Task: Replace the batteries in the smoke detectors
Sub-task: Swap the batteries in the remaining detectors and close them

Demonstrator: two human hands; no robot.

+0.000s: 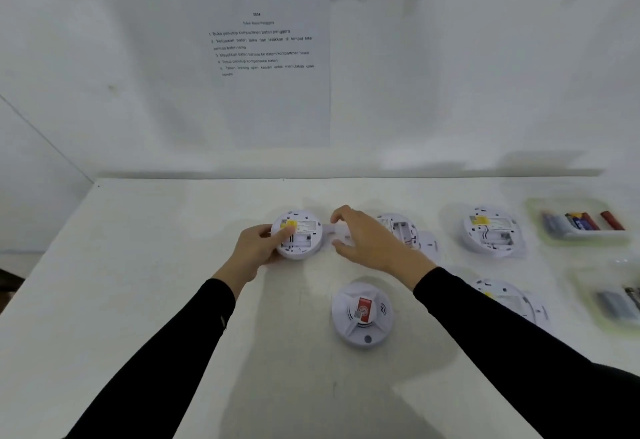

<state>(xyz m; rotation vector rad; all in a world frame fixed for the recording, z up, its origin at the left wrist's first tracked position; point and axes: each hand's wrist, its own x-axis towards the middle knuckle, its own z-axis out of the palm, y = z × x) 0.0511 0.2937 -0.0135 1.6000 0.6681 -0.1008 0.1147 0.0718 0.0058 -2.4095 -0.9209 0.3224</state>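
Left hand (258, 248): fingers (266, 230) curled round the rim of an upturned smoke detector (299, 236), which rests on the white surface (138, 265). Right hand (370, 241): fingers (346, 215) and thumb pinch a small white piece (341, 232), perhaps a battery cover; blur obscures it. A face-up detector (362, 314) lies nearer; a battery tray (581, 222) sits far right.
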